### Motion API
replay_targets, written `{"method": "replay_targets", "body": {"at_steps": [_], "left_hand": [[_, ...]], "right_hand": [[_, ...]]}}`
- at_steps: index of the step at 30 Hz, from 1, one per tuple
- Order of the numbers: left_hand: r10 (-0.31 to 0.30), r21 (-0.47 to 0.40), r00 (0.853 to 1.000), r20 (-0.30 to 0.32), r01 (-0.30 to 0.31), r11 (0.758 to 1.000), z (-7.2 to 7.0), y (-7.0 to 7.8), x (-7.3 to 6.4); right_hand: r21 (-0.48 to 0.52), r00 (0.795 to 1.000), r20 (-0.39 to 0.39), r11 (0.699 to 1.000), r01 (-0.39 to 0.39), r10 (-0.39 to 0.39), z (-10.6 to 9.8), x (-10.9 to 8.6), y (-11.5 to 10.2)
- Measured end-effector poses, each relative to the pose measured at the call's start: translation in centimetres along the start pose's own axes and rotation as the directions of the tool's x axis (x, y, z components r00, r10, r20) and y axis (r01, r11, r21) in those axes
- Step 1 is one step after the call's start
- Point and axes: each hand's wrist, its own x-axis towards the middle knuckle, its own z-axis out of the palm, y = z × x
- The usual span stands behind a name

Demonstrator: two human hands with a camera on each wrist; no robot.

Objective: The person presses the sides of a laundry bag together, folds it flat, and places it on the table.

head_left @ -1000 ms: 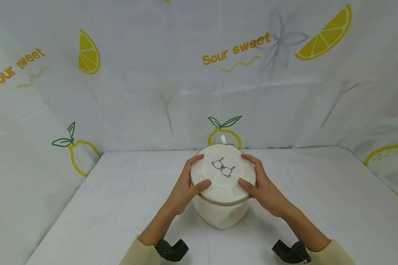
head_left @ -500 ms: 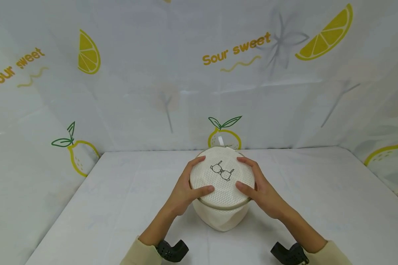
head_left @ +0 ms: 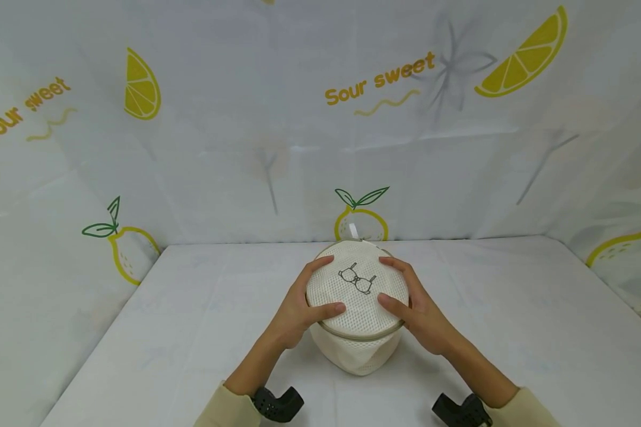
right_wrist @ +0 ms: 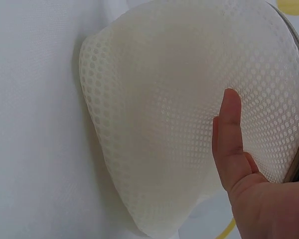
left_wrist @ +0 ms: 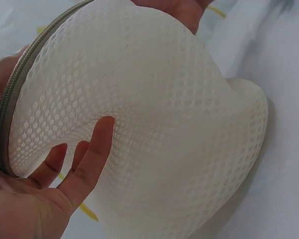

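Note:
A cream mesh laundry bag (head_left: 360, 308) with a round top and a drawing of a bra on it stands on the white-covered table. A zipper (left_wrist: 10, 99) runs round the edge of its top. My left hand (head_left: 299, 308) grips the left rim, thumb on the top face and other fingers pressing into the mesh side. Opposite it, my right hand (head_left: 419, 311) holds the right rim the same way, its fingertips (right_wrist: 231, 107) denting the mesh wall. The bag's lower part (left_wrist: 229, 149) sags and bulges near the tabletop. What is inside the bag is hidden.
White cloth covers the table (head_left: 203, 308). Behind it hangs a white curtain (head_left: 219, 136) printed with lemons and lettering. A small white tag (head_left: 353, 230) sticks up at the bag's far edge. Black camera mounts (head_left: 278, 404) sit on both wrists.
The bag's top has come down slightly and a little to the left, with both hands still on its rim. My right hand has shifted slightly left and toward me.

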Motion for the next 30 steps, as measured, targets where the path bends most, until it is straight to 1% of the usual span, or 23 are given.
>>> {"method": "replay_targets", "body": {"at_steps": [3,8,10,15,21,25,30], "left_hand": [[-0.004,-0.020,1.000,0.013,0.005,1.000,-0.06,-0.02,0.03],[-0.013,-0.059,1.000,0.021,0.014,0.998,-0.10,0.01,0.05],[-0.018,-0.078,1.000,0.023,0.020,0.997,-0.08,0.01,0.04],[-0.036,-0.128,0.999,0.033,0.040,0.991,0.04,-0.06,0.05],[-0.042,-0.140,0.998,0.036,0.047,0.989,0.13,-0.28,0.02],[-0.037,-0.174,0.998,0.056,0.046,0.984,0.21,-0.51,0.02],[-0.037,-0.191,0.997,0.071,0.049,0.980,0.33,-0.79,0.06]], "right_hand": [[0.015,1.000,-0.004,1.000,0.000,0.000,0.07,0.01,0.07],[0.087,1.000,0.007,0.996,0.007,-0.007,0.15,0.07,0.04],[0.115,1.000,0.006,0.993,0.002,-0.003,0.17,0.10,0.08],[0.149,1.000,0.004,0.989,-0.016,0.016,0.13,0.15,0.33],[0.176,1.000,0.000,0.984,-0.026,0.027,0.18,0.23,0.53],[0.225,1.000,-0.010,0.974,-0.027,0.030,0.26,0.26,0.58],[0.285,0.999,-0.018,0.958,-0.022,0.028,0.34,0.35,0.65]]}}
